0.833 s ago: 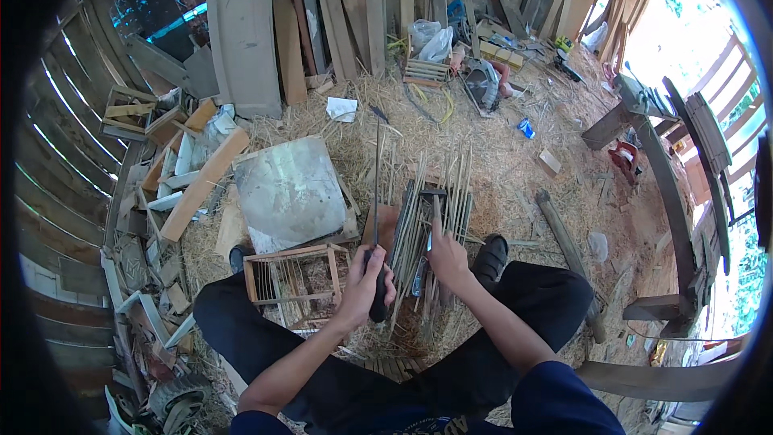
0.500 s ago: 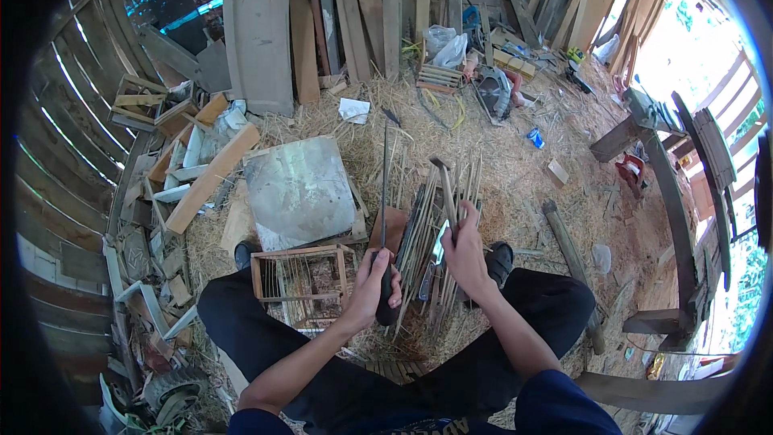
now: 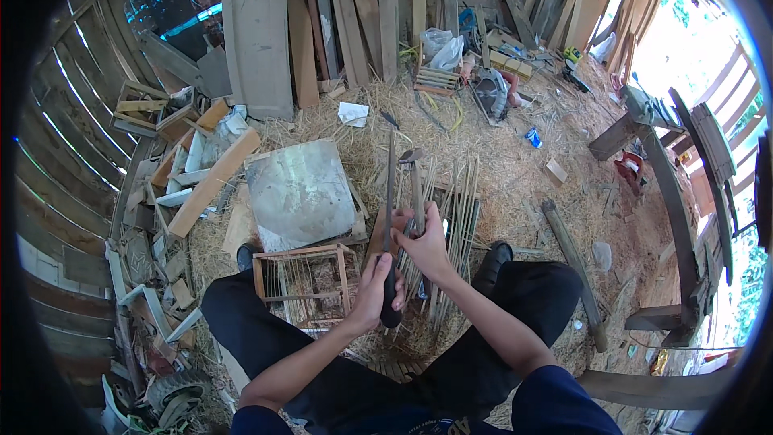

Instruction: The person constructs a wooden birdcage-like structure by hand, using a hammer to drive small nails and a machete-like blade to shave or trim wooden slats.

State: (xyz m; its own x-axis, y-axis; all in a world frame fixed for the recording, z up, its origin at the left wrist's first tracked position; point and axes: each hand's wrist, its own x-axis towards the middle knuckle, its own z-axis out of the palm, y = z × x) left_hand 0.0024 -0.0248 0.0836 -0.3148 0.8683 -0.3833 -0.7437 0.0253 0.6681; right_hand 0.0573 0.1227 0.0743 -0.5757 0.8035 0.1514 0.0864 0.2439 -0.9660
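My left hand (image 3: pixel 376 288) is wrapped round the black handle of a long-bladed knife (image 3: pixel 390 185), its narrow blade pointing away from me. Close beside the blade, my right hand (image 3: pixel 427 248) is closed on a wooden-handled hammer (image 3: pixel 416 181) with a dark head at the far end. Its thumb and fingers come up near the blade; whether they touch it I cannot tell. Below my hands lies a bundle of thin wooden sticks (image 3: pixel 460 221). A smaller knife (image 3: pixel 423 288) rests among them, mostly hidden by my right hand.
Left of my hands stands a wooden-framed wire cage (image 3: pixel 303 283), with a worn square board (image 3: pixel 300 195) beyond it. A plank (image 3: pixel 213 184) leans over scrap wood at the left. To the right lie a weathered beam (image 3: pixel 573 270) and a blue can (image 3: pixel 533 138) on the straw-covered floor.
My right hand has moved left with the hammer, from over the sticks to beside the long blade. The left hand has stayed nearly in place, its blade slightly turned.
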